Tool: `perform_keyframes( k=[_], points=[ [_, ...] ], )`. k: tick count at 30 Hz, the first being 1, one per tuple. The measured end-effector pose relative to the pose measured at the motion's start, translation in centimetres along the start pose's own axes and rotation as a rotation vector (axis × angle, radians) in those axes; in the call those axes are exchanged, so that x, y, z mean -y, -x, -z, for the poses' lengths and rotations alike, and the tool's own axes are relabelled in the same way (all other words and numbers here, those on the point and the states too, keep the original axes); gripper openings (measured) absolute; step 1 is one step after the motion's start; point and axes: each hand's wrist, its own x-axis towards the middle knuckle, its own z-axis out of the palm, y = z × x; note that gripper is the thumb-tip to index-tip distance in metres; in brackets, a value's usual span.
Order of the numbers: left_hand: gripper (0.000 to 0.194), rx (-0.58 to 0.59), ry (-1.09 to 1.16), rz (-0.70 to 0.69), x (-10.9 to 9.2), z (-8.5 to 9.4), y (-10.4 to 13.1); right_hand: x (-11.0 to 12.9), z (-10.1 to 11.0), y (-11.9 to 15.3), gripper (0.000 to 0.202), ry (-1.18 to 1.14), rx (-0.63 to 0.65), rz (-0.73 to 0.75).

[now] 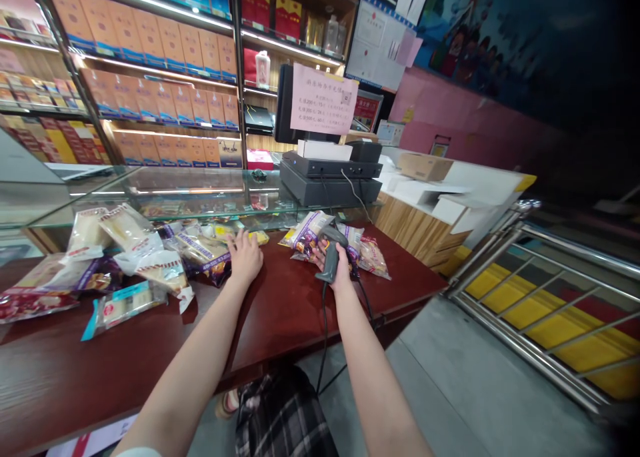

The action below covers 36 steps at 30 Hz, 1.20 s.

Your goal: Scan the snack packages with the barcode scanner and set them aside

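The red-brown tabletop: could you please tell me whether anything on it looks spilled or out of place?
Nothing looks spilled on the tabletop; only the packets on the left look untidy, heaped loosely and overlapping.

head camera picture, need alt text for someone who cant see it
A right hand holds a scanner over a red-brown counter, near a few snack packs. The left hand rests at a pile of more packs. Behind stand a monitor with a pink sign and shelves of boxes.
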Motion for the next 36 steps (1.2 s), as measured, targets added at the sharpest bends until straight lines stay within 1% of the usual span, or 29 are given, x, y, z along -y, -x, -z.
perform_keyframes(
  k=[5, 7, 9, 11, 15, 20, 24, 27, 32, 36],
  points=[
    [0.056, 0.2, 0.289, -0.366, -2.3, -0.9, 0.2, 0.1, 0.1, 0.0, 0.031, 0.008, 0.003, -0.007],
    [0.061, 0.295, 0.373, -0.443, -2.9, -1.5, 0.5, 0.1, 0.1, 0.1, 0.031, 0.012, -0.004, -0.01],
    [0.064, 0.371, 0.429, -0.468, -3.3, -2.0, 0.7, 0.1, 0.0, 0.1, 0.031, 0.023, -0.008, -0.01],
    [0.066, 0.398, 0.47, -0.462, -3.3, -2.4, 0.8, 0.1, 0.0, 0.2, 0.031, 0.032, -0.009, -0.006],
    [0.07, 0.35, 0.547, -0.398, -3.3, -2.7, 0.7, 0.2, -0.1, 0.3, 0.034, 0.041, 0.004, -0.03],
    [0.073, 0.339, 0.66, -0.306, -3.5, -3.1, 0.8, 0.4, -0.4, 0.6, 0.034, 0.064, 0.028, -0.065],
    [0.064, 0.34, 0.698, -0.149, -3.4, -3.5, 0.8, 0.4, -0.7, 0.8, 0.033, 0.083, 0.072, -0.099],
    [0.054, 0.322, 0.713, -0.046, -3.4, -3.4, 0.6, 0.4, -0.8, 0.8, 0.031, 0.121, 0.096, -0.12],
    [0.046, 0.385, 0.702, -0.026, -3.6, -2.8, 0.4, 0.2, -0.9, 0.8, 0.031, 0.153, 0.088, -0.112],
    [0.033, 0.335, 0.717, -0.011, -3.4, -3.2, 0.2, 0.2, -1.0, 0.9, 0.033, 0.2, 0.087, -0.08]
  ],
)
